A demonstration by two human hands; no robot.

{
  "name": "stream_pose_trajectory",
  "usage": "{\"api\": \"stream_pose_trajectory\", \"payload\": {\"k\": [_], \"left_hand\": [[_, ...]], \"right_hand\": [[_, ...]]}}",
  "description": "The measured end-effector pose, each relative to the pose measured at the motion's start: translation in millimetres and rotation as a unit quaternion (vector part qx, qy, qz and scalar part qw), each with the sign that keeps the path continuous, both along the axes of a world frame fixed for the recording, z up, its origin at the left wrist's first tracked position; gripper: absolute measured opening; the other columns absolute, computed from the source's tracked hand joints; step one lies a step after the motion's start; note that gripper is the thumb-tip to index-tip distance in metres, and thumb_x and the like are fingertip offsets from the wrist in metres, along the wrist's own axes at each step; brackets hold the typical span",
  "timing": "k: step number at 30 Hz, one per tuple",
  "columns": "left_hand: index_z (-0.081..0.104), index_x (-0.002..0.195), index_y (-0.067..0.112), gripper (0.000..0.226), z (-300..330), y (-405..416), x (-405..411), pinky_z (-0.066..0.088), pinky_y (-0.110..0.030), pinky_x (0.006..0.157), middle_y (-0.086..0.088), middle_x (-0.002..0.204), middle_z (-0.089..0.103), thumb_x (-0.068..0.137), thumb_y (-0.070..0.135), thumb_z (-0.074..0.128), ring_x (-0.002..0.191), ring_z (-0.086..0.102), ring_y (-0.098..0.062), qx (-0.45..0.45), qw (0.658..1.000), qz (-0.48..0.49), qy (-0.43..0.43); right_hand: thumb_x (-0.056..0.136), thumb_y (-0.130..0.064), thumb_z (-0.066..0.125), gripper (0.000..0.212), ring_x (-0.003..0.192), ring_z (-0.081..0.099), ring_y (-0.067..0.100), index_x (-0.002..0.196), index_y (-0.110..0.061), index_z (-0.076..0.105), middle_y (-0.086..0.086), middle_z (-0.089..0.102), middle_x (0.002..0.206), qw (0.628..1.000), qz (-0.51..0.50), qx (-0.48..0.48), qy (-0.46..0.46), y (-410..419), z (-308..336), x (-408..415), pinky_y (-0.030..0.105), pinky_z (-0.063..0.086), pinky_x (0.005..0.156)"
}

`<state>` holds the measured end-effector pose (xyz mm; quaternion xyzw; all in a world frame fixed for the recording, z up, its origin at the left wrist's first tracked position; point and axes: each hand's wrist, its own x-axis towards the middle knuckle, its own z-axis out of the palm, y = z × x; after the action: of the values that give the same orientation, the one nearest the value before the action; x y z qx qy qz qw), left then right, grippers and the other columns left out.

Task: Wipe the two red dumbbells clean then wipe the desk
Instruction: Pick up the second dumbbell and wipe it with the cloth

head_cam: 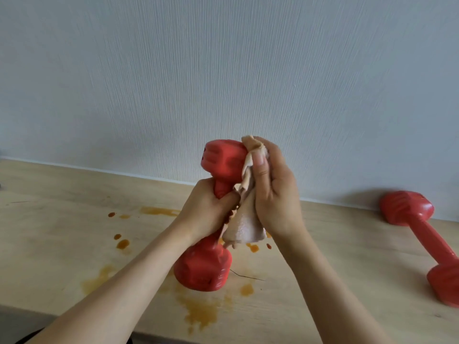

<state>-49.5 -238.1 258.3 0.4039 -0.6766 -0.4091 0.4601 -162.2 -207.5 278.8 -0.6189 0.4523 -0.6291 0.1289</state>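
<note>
A person's two bare forearms reach forward from the near edge over a pale wooden worktop [62, 232] that runs up to a light grey textured wall [223, 70].

The left hand [206, 209] is wrapped tightly around the handle of a red dumbbell [218, 167], gripping it roughly upright and tilted a little, so that one head points up toward the wall and the other head hangs low, close to the wood. Whether that lower head touches the surface cannot be told.

The right hand [275, 192] presses a crumpled beige cloth [246, 224] against the right side of the upper head. Its thumb lies flat along the cloth and its fingers curl around the back, hidden from sight. The loose end of the cloth hangs down between the two wrists, with a few dark specks along one edge.

A second red dumbbell [422, 244] lies on its side at the right of the scene, well apart from the hands, one head close to the wall and the other toward the near right edge.

Orange-brown stains [198, 311] are spattered over the wood: small round drops to the left of the held dumbbell, a smear farther back near the wall, more drops just below the cloth, and a wide blotchy patch near the front edge.
</note>
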Motion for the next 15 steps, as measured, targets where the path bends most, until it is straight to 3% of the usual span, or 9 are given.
{"api": "stream_pose_trajectory", "payload": {"k": [3, 6, 8, 11, 13, 15], "left_hand": [[0.043, 0.041, 0.020, 0.038, 0, -1, -1, 0.029, -0.013, 0.039, 0.008, 0.033, 0.042, 0.074, 0.010, 0.057, 0.034, 0.038, -0.001, -0.006, 0.999, -0.037, -0.014], [0.047, 0.040, 0.019, 0.024, 1, 1, -2, 0.033, -0.016, 0.042, 0.004, 0.036, 0.046, 0.064, 0.015, 0.051, 0.036, 0.042, -0.009, 0.008, 0.998, -0.062, -0.004], [0.045, 0.043, 0.017, 0.026, 2, -1, -2, 0.032, -0.015, 0.040, 0.006, 0.036, 0.044, 0.068, 0.019, 0.053, 0.035, 0.040, -0.005, 0.009, 0.999, -0.043, 0.000], [0.046, 0.054, 0.008, 0.038, 3, -4, 0, 0.026, -0.014, 0.038, 0.005, 0.044, 0.042, 0.075, 0.037, 0.057, 0.040, 0.033, -0.003, -0.013, 0.999, 0.013, -0.032], [0.050, 0.057, 0.004, 0.039, 3, -2, -1, 0.026, -0.014, 0.038, 0.000, 0.047, 0.043, 0.074, 0.039, 0.056, 0.043, 0.033, -0.003, -0.022, 0.999, 0.011, -0.036], [0.047, 0.051, 0.006, 0.037, 3, 0, -2, 0.027, -0.011, 0.038, 0.007, 0.036, 0.044, 0.083, 0.022, 0.061, 0.036, 0.038, -0.002, -0.026, 0.999, -0.007, -0.042]], "right_hand": [[0.102, -0.026, 0.032, 0.033, 0.098, 0.060, 0.006, 0.110, -0.013, 0.062, -0.004, 0.065, 0.102, 0.993, 0.051, 0.052, -0.098, -5, -2, -12, 0.024, 0.045, 0.089], [0.104, -0.025, 0.031, 0.034, 0.088, 0.062, 0.005, 0.099, -0.020, 0.065, -0.010, 0.067, 0.089, 0.979, 0.078, 0.092, -0.167, -8, -1, -18, 0.025, 0.046, 0.081], [0.103, -0.026, 0.031, 0.032, 0.091, 0.059, 0.003, 0.111, -0.014, 0.060, -0.006, 0.064, 0.094, 0.990, 0.049, 0.075, -0.107, -4, 0, -10, 0.022, 0.043, 0.086], [0.097, -0.026, 0.037, 0.043, 0.110, 0.047, 0.001, 0.134, -0.005, 0.040, 0.005, 0.050, 0.121, 0.998, -0.016, 0.023, 0.061, 4, -4, 7, 0.005, 0.029, 0.096], [0.095, -0.029, 0.039, 0.048, 0.116, 0.046, 0.004, 0.138, -0.006, 0.036, 0.003, 0.046, 0.130, 0.997, -0.020, 0.020, 0.077, 6, -4, 6, 0.005, 0.030, 0.098], [0.097, -0.028, 0.038, 0.039, 0.104, 0.057, 0.001, 0.132, -0.011, 0.041, -0.016, 0.058, 0.115, 0.999, 0.012, 0.025, 0.031, 7, -2, -1, 0.015, 0.042, 0.092]]}}
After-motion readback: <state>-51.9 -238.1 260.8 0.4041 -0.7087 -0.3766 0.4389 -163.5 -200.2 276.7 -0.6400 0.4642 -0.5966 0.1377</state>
